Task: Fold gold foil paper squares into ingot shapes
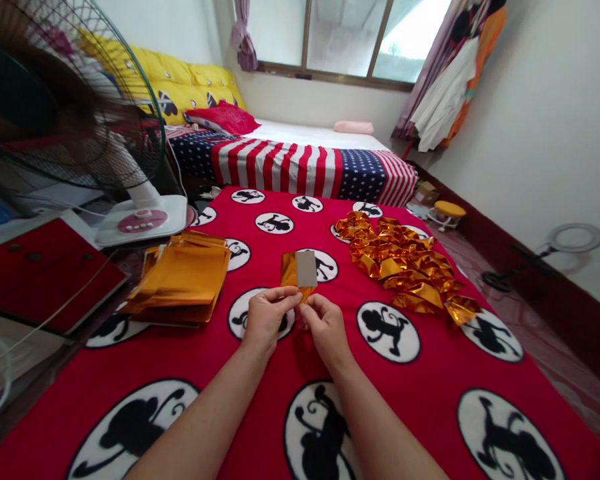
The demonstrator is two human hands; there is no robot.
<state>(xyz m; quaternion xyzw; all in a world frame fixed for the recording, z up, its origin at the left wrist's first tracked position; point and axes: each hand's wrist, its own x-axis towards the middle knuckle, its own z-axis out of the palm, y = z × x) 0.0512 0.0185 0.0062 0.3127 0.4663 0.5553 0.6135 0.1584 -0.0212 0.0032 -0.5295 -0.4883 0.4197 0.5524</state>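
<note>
Both hands meet over the middle of the red cloth with round monkey prints [330, 353]. My left hand [270, 313] pinches the lower edge of a small folded gold foil sheet [289, 269], which has a grey face [307, 269] on its right part. My right hand [325, 325] pinches the same lower edge, close beside the left fingertips. To the left lies a stack of flat gold foil sheets [183, 277]. Several folded, shiny gold foil pieces [395, 257] lie in rows on the right.
A standing fan [143, 217] with blurred blades is at the left, beside a red panel [50, 267]. Beyond the cloth is a bed with a striped and starred cover [285, 163]. A yellow stool [449, 209] and a ring-shaped stand [575, 238] are at the right.
</note>
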